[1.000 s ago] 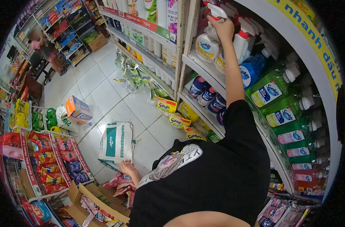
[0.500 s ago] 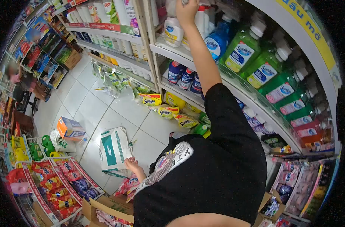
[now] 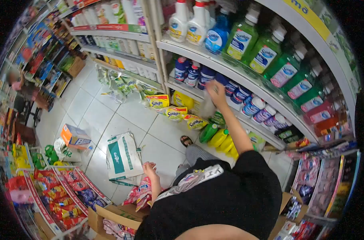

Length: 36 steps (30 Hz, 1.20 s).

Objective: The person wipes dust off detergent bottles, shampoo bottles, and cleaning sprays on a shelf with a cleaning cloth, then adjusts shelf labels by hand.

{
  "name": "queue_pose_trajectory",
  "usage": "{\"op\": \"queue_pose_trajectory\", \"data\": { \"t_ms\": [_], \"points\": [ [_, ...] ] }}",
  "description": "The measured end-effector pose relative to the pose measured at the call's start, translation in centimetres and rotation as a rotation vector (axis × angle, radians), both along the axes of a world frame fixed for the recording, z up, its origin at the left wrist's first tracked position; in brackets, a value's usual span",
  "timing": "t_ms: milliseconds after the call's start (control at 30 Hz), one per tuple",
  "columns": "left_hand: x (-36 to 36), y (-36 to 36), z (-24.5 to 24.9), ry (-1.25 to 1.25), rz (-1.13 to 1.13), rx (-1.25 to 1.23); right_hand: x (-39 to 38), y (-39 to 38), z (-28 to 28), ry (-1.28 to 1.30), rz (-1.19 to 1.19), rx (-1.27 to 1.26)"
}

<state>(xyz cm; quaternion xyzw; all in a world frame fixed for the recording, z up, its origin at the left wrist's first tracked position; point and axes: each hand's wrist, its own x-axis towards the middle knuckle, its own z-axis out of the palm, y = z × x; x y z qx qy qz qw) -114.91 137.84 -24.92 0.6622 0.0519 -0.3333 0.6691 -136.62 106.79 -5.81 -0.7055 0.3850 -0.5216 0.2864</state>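
My right hand is closed around a pale, greyish cloth that hangs below the fingers, blurred by motion. It is in front of the lower shelf, close to the dark blue bottles. Above it, white spray bottles, a blue bottle and green Sunlight bottles line the upper shelf. My left hand is held low by my body, fingers loosely apart with nothing in them. Beyond that hand a white and green sack lies on the floor.
Sunlight pouches stand along the shelf foot, with yellow bottles nearer me. An open carton and pink packs are at lower left. An orange and blue box sits on the tiles. A person is far left.
My right hand has come down from the upper shelf's white bottles to the lower shelf, with the cloth in it. My left hand has shifted slightly right and its fingers have turned upward.
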Motion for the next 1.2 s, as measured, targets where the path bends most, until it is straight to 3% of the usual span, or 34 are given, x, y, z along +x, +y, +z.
{"op": "queue_pose_trajectory", "data": {
  "t_ms": [33,67,100,200,267,300,367,467,567,633,700,767,833,900,933,967,1033,1100,1167,1200],
  "points": [
    [-0.1,-0.2,0.0,-0.020,-0.058,0.003,-1.6,1.0,-1.2,0.045,0.020,0.148],
    [-0.7,-0.9,0.7,-0.053,-0.122,-0.021,-3.5,1.3,-4.9,0.109,-0.076,0.084],
    [-1.3,-2.0,1.6,-0.065,-0.100,-0.036,-4.7,3.0,-4.4,0.054,-0.083,0.203],
    [-3.0,-6.5,4.9,-0.019,-0.340,-0.089,-8.6,5.6,-5.7,-0.138,-0.071,0.541],
    [-4.1,-10.0,7.7,-0.016,-0.486,-0.167,-11.2,5.5,-9.9,-0.037,-0.177,0.285],
    [-4.6,-12.1,9.1,-0.024,-0.554,-0.210,-11.9,5.8,-9.7,-0.038,-0.161,0.275],
    [-5.6,-16.8,12.4,-0.111,-0.717,-0.351,-12.9,6.5,-8.1,-0.239,-0.037,0.507],
    [-7.9,-24.5,19.4,-0.290,-0.934,-0.578,-13.9,5.9,-11.3,-0.311,-0.184,0.479],
    [-10.6,-33.4,26.3,-0.622,-1.175,-0.720,-15.0,6.4,-11.4,-0.225,-0.148,0.571],
    [-13.7,-38.4,30.2,-0.894,-0.992,-0.751,-16.7,6.3,-12.6,-0.153,-0.087,0.570],
    [-16.0,-43.5,32.4,-0.776,-0.840,-0.808,-18.4,6.3,-14.3,-0.094,-0.064,0.507],
    [-16.5,-49.6,31.6,-0.922,-0.602,-0.800,-19.5,6.6,-14.2,-0.225,-0.064,0.685],
    [-17.0,-52.3,31.2,-1.029,-0.479,-0.778,-21.4,5.9,-15.7,-0.229,-0.072,0.688],
    [-16.9,-54.0,30.4,-1.326,-0.292,-0.536,-22.7,4.4,-16.7,-0.236,-0.080,0.694],
    [-16.8,-54.6,29.5,-1.361,-0.230,-0.572,-23.3,3.9,-17.0,-0.310,-0.095,0.755],
    [-16.6,-54.8,29.1,-1.361,-0.237,-0.573,-23.8,3.6,-17.1,-0.385,-0.113,0.818],
    [-16.3,-55.1,28.1,-1.111,-0.565,-0.439,-24.8,2.5,-17.1,-0.327,-0.120,0.735],
    [-16.7,-54.5,28.6,-1.176,-0.518,-0.469,-25.0,2.0,-15.9,-0.378,-0.066,0.776],
    [-16.7,-53.5,28.5,-1.035,-0.483,-0.712,-24.6,1.9,-14.4,-0.307,-0.100,0.728],
    [-16.7,-52.8,28.3,-1.034,-0.480,-0.708,-24.3,1.7,-13.9,-0.243,-0.133,0.669]
  ]
}}
